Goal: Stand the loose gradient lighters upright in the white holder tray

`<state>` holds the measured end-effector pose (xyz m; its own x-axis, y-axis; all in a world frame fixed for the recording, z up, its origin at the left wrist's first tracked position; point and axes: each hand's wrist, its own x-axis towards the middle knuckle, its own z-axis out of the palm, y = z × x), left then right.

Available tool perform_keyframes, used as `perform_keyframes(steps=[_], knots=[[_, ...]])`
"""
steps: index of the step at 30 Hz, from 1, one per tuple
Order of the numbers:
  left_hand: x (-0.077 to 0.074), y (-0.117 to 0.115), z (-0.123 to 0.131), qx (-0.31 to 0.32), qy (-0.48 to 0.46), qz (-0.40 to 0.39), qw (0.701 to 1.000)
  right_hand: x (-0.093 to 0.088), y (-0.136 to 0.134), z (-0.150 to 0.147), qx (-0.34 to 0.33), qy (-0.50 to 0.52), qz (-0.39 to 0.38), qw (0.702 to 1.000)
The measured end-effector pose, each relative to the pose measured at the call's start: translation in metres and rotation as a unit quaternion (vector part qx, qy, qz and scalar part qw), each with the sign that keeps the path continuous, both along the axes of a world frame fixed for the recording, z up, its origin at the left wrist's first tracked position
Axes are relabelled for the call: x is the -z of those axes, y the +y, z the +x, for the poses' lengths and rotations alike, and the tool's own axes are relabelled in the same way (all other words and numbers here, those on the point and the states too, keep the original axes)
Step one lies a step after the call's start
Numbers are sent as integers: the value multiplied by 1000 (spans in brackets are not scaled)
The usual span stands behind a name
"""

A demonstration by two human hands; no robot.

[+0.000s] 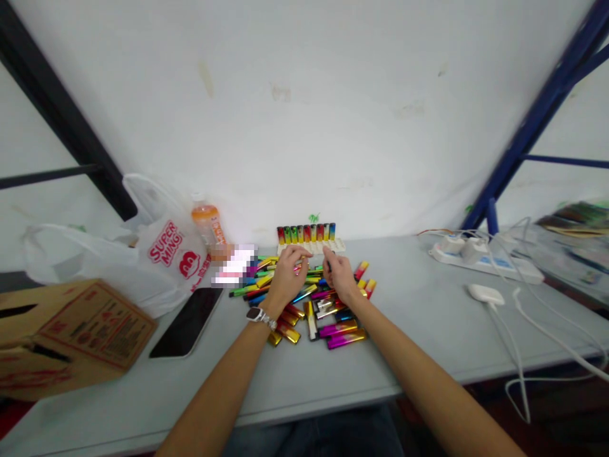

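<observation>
Many shiny, colourful lighters point(347, 341) lie in a loose pile under and around my hands. Behind the pile, against the wall, a white slotted rack point(339, 245) holds a row of upright lighters point(307, 233); its right-hand slots show no lighter. My left hand point(287, 274), with a watch point(257, 315) on the wrist, hovers over the pile just in front of the rack. Its fingers are bent and apart, with nothing visible in them. My right hand point(341, 274) is closed around a lighter point(328, 263), of which only a dark end shows.
To the left are a cardboard box point(99, 330), a white plastic bag point(164, 254), an orange drink bottle point(208, 222) and a dark tablet point(188, 324). A power strip point(514, 271), a white adapter point(485, 294) and loose cables lie at the right.
</observation>
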<state>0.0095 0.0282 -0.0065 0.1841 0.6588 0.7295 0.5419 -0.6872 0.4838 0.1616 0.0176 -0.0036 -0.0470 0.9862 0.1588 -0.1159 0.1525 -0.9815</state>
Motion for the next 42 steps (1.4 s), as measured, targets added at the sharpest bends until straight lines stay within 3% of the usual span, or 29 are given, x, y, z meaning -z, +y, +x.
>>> perform_keyframes(steps=[4,7,16,29,35,38,42], knots=[[1,-2,1,3,2,0,1000,3,-7,5,87,-149,92,981],[1,-2,0,8,5,3,1000,1,-11,5,113,-189,109,969],[1,-3,2,-1,10,-4,1000,2,-14,5,80,-108,95,986],[1,-4,4,6,-4,-14,1000,8,-5,8,135,-142,109,974],[-6,-9,19,91,-81,-96,988,1,-12,7,74,-97,129,984],[-9,-7,29,138,-110,-126,976,0,-11,9,83,-90,148,981],[-15,1,38,173,-116,-171,963,4,-3,17,87,-95,119,985]])
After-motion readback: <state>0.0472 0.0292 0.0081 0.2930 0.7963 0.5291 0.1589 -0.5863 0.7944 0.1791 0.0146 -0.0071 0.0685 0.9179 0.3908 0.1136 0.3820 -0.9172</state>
